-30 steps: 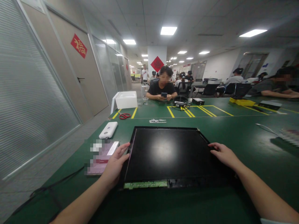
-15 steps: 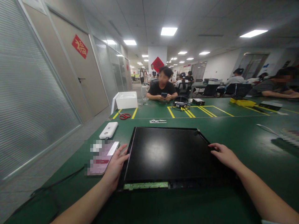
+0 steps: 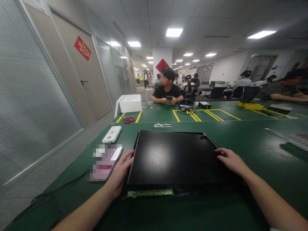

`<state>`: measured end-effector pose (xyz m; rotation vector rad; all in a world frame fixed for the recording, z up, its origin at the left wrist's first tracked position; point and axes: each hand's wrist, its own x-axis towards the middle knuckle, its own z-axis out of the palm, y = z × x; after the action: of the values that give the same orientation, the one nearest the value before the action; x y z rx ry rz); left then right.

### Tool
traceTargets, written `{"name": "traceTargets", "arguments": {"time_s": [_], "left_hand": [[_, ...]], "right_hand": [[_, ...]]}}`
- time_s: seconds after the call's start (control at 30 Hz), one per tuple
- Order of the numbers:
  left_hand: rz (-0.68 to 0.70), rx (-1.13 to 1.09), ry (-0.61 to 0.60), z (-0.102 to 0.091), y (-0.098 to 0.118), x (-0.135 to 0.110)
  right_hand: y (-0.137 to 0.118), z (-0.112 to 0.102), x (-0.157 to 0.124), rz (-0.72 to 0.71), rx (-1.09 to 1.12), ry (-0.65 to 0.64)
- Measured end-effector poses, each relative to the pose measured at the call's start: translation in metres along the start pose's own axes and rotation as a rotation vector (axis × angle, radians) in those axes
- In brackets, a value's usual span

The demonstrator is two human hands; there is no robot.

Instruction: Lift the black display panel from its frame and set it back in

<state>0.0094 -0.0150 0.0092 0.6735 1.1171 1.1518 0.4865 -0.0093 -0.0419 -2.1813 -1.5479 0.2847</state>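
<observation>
A flat black display panel [image 3: 172, 158] lies in front of me on the green table [image 3: 252, 144], with a green circuit strip [image 3: 149, 193] along its near edge. My left hand [image 3: 118, 173] grips the panel's left edge, fingers curled against it. My right hand [image 3: 229, 158] holds the right edge, fingers over the top face. The panel's far edge sits slightly raised off the frame beneath it.
A phone [image 3: 106, 163] lies just left of my left hand, a white power bank [image 3: 112, 134] beyond it, red scissors [image 3: 128, 119] and a white box [image 3: 130, 102] farther back. A person [image 3: 167, 89] sits across the table; others sit at the right. A black cable [image 3: 48, 192] trails off the left edge.
The panel's far edge has lifted a little and the panel has shifted slightly; both hands stay on its side edges.
</observation>
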Motion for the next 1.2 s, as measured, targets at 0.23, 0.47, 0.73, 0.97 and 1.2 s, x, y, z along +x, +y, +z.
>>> {"name": "traceTargets", "arguments": {"time_s": [0.23, 0.47, 0.73, 0.97, 1.2], "left_hand": [[0.028, 0.084, -0.025, 0.006, 0.004, -0.004], [0.212, 0.181, -0.142, -0.002, -0.001, 0.003], [0.287, 0.394, -0.156, -0.002, -0.002, -0.003], [0.388, 0.507, -0.086, -0.003, 0.002, -0.007], [0.421, 0.367, -0.197, -0.001, -0.001, -0.008]], "right_hand": [[0.002, 0.002, 0.001, -0.033, 0.001, 0.022], [0.005, 0.004, 0.002, -0.031, 0.001, 0.034], [0.002, 0.002, 0.001, -0.027, 0.006, 0.025], [0.000, 0.000, -0.002, -0.022, 0.013, 0.043], [-0.005, -0.002, -0.002, -0.008, 0.074, 0.028]]}}
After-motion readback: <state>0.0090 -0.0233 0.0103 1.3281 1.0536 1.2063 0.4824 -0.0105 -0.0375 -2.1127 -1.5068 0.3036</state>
